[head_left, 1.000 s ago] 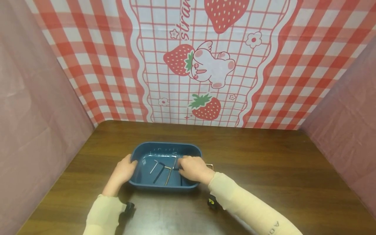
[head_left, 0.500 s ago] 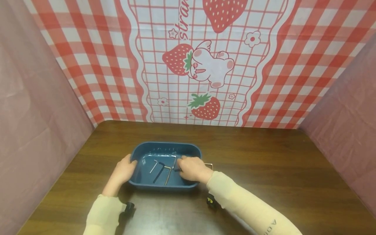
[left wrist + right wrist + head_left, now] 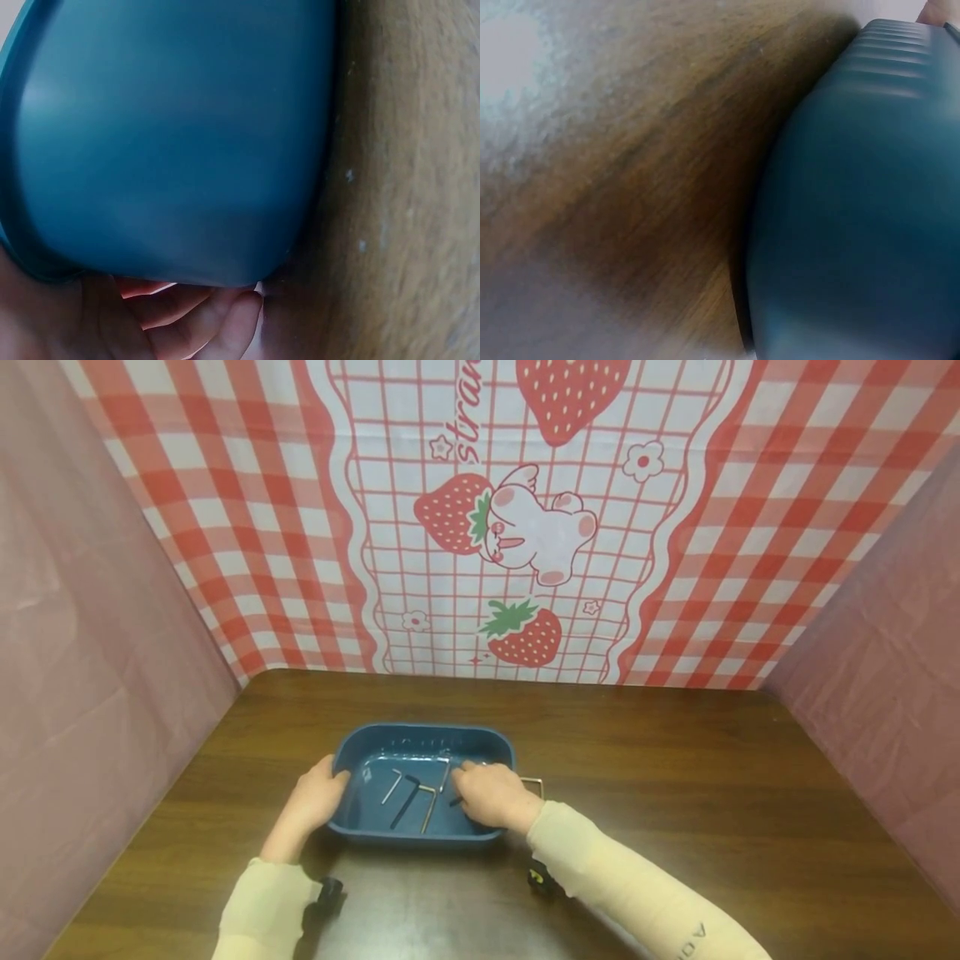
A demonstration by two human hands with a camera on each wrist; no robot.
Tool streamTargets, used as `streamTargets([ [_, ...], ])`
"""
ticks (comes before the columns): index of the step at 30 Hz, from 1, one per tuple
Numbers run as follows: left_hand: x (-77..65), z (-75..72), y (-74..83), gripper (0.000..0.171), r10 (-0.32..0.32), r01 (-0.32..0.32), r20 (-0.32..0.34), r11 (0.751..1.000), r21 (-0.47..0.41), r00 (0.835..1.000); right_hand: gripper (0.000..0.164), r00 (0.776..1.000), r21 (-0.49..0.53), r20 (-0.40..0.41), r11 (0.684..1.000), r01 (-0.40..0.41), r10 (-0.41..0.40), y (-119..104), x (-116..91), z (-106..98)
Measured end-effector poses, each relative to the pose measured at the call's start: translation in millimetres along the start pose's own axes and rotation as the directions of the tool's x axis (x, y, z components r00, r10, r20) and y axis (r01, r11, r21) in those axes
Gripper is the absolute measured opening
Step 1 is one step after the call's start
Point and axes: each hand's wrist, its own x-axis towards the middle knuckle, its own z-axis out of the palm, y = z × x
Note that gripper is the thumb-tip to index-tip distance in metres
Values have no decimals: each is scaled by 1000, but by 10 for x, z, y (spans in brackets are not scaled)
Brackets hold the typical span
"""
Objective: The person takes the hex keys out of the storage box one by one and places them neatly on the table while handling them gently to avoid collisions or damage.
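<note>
A blue plastic bin [image 3: 422, 837] sits on the table with several L-shaped hex keys lying on its floor. My left hand [image 3: 317, 793] grips the bin's left end, thumb over the rim; in the left wrist view its fingers [image 3: 176, 319] lie along the outer wall. Reaching over the right end, my right hand [image 3: 491, 793] is inside the bin, pinching a black hex key [image 3: 455, 801] mostly hidden beneath it. To its left lie a small silver hex key [image 3: 391, 786], a longer black hex key [image 3: 404, 804], a brass-toned hex key [image 3: 429, 810] and another silver hex key [image 3: 445, 773].
Just outside the bin's right end, a brass-toned hex key [image 3: 535, 782] shows partly on the wooden table [image 3: 660, 760]. A red-checked strawberry cloth [image 3: 525, 527] hangs behind the table, and pink cloths hang at both sides.
The black hex key under my right hand has turned; its long arm, earlier pointing toward the near wall, no longer shows there. My left hand and the bin stay in place.
</note>
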Motion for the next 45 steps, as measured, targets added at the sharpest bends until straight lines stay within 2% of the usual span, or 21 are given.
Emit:
streamTargets([
  [10, -23, -7, 21, 41, 11, -11, 8, 1000, 6, 1000, 5, 999, 44, -43, 999, 6, -4, 9, 8, 38],
  [18, -3, -3, -2, 41, 5, -5, 7, 1000, 4, 1000, 8, 992, 181, -124, 983, 26, -4, 18, 0, 14],
  [32, -17, -4, 2, 41, 2, -3, 13, 1000, 7, 1000, 17, 987, 297, -157, 955, 22, 26, 48, -15, 37],
  [36, 6, 7, -5, 43, -8, 8, 19, 1000, -2, 1000, 16, 986, 349, -164, 937, 24, 36, 71, -24, 10],
  [42, 13, 11, -1, 42, -16, 16, 21, 1000, -8, 1000, 15, 984, 448, -172, 893, 38, 45, 117, -17, -23],
  [45, 7, -2, 1, 41, -16, 16, 21, 1000, -12, 1000, 16, 983, 467, -178, 883, 47, 42, 128, -4, -37],
])
